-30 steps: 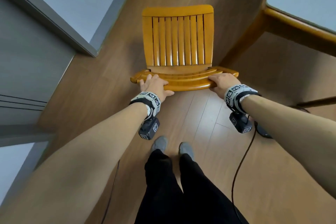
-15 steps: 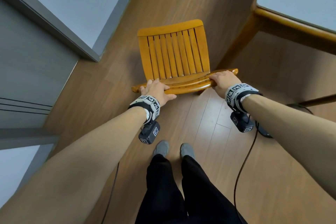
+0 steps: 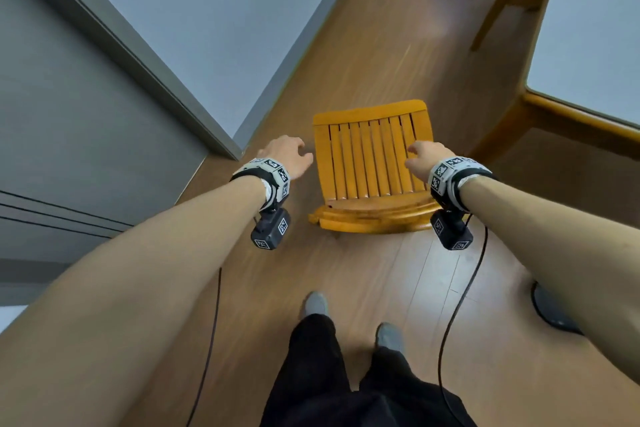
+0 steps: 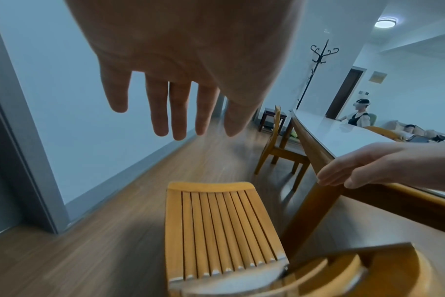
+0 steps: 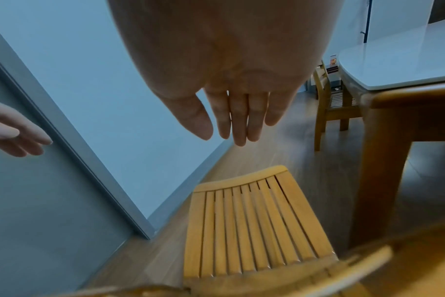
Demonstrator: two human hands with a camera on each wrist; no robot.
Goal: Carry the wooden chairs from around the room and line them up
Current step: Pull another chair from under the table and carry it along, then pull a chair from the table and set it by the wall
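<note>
A yellow wooden chair [image 3: 370, 163] with a slatted seat stands on the floor in front of me, its curved backrest [image 3: 374, 218] nearest my feet. My left hand [image 3: 287, 156] hovers open just left of the seat, fingers straight, touching nothing. My right hand [image 3: 424, 158] hovers open above the seat's right side, apart from it. In the left wrist view the left hand [image 4: 175, 112] hangs over the chair [image 4: 216, 227]. The right wrist view has the right hand [image 5: 231, 120] above the chair [image 5: 252, 225]. A second wooden chair [image 4: 280, 146] stands farther on at the table.
A wooden table [image 3: 568, 114] with a pale top stands close on the right, its leg [image 5: 379, 180] beside the chair. A grey door frame [image 3: 138, 55] and wall run along the left. Cables trail on the floor, and a dark round object [image 3: 550, 308] lies at right.
Both hands have let go of the chair's backrest and lifted forward over the seat. The chair now stands on the floor, farther from my feet.
</note>
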